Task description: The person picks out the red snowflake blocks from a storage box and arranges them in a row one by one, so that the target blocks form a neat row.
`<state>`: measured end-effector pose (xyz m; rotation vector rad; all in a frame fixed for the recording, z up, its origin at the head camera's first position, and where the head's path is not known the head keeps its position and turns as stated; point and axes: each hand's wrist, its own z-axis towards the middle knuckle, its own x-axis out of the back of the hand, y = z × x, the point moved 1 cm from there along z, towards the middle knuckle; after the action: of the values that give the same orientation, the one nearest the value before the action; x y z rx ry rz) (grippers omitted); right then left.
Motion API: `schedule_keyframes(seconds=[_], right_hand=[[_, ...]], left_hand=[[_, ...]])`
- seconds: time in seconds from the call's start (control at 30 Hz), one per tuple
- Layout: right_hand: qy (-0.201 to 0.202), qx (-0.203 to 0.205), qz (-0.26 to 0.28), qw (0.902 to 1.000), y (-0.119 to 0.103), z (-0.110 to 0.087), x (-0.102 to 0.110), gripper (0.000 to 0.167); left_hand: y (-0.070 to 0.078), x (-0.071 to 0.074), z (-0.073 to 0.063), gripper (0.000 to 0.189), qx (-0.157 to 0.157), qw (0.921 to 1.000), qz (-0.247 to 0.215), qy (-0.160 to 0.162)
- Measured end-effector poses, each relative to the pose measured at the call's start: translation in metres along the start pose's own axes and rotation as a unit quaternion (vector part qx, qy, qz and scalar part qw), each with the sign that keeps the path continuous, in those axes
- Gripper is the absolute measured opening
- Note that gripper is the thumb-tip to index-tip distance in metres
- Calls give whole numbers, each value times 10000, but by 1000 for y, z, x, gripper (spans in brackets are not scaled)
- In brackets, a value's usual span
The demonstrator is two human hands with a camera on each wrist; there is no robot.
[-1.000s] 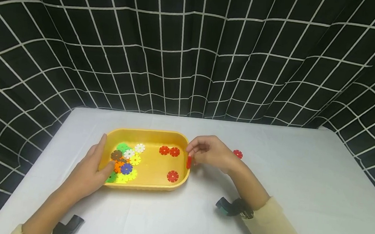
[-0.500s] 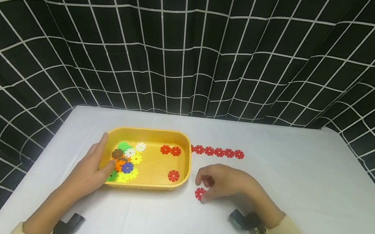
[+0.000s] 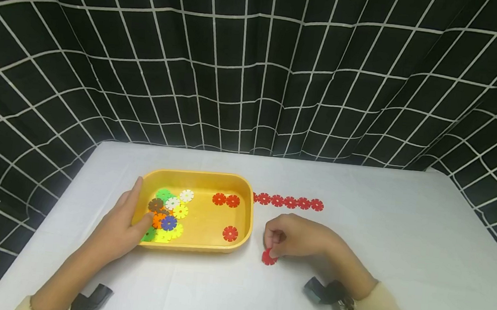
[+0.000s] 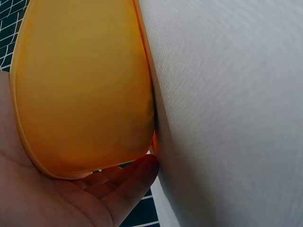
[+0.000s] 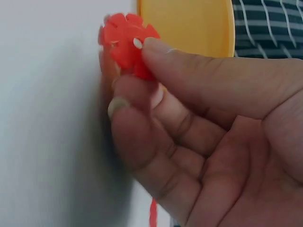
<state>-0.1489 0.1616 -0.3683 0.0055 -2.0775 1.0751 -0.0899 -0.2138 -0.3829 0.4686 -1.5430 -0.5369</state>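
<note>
My left hand grips the left end of a yellow plastic tray, its thumb over the rim. In the left wrist view, fingers bend around the outer wall of the tray. In front of the tray's right end, my right hand pinches a red notched disc between thumb and fingers. This red disc shows close up in the right wrist view, held on edge near the white cloth.
Inside the tray, a heap of coloured discs lies left and several red discs lie right. A row of red discs runs rightward behind my right hand; its left end is partly hidden by the tray. A dark gridded curtain surrounds the table.
My right hand has come from the tray's right rim toward the front of the table, uncovering the red row. It has taken hold of the red disc there. The left hand stays put.
</note>
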Motion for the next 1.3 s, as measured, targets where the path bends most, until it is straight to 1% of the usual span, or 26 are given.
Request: schedule_keyframes(seconds=[0.07,0.17,0.23,0.33,0.4,0.5,0.6,0.7,0.87,1.03,1.23,1.3], right_hand=[[35,-36,331,9994,9,-1,9,14],[293,-204,820,9960,23,-7,25,7],[538,-254,1131,9918,34,-14,37,4],[969,-411,1494,9832,52,-26,54,6],[1291,-594,1583,9771,64,-35,64,9],[1739,-937,1506,9687,79,-46,74,13],[2046,-1291,1224,9625,90,-53,80,16],[2219,-1602,971,9569,98,-56,84,18],[2352,-1953,875,9481,104,-59,86,19],[2399,-2114,822,9439,108,-57,85,21],[2469,-2051,626,9450,109,-57,85,25],[2482,-2013,635,9454,109,-57,85,26]], left_hand=[[0,0,0,87,3,10000,0,5],[0,0,-1,87,-4,10000,-7,11],[0,0,-1,87,-17,10000,-6,24],[0,0,0,86,-41,10000,-4,41],[0,0,0,86,-48,10000,4,45],[0,0,1,86,-37,10000,1,41],[0,-1,1,87,-28,10000,11,36],[0,-1,1,87,-21,10000,15,35],[0,-1,0,86,-25,10000,9,48],[-1,-1,-1,86,-6,10000,-5,58],[0,-1,0,86,-16,10000,-7,56],[0,-1,0,86,-5,10000,-4,58]])
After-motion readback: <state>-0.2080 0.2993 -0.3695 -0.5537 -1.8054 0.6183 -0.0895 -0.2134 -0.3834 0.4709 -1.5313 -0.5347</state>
